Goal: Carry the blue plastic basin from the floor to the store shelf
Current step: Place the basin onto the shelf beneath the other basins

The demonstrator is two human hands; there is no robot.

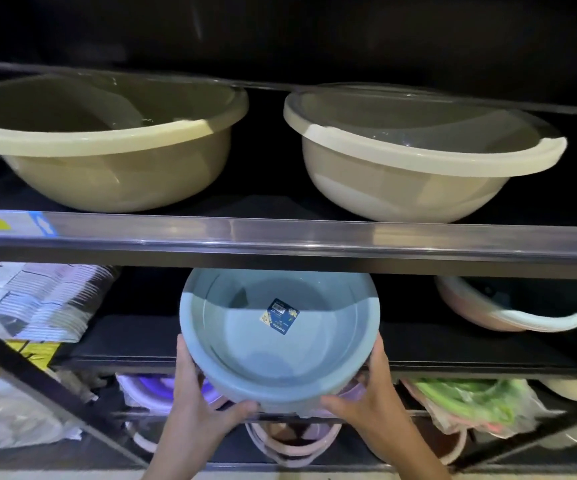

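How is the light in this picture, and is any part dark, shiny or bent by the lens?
Head view: a sharp shadow edge crosses the blue basin, its far half dim; glare streaks the clear shelf rail; the shelf backs are almost black; straight rails bow from the wide lens; both hands, left hand and right hand, look slightly soft.

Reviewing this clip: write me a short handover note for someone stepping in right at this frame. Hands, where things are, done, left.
Left hand: gripping the blue basin at its near-left rim.
Right hand: gripping its near-right rim.
Basin: off the floor, tilted toward the camera, far edge already in the middle shelf opening, in the gap between the hanger packs and the pink basin.
Done: lift and carry.
Left: push it in, set it flat, let go.
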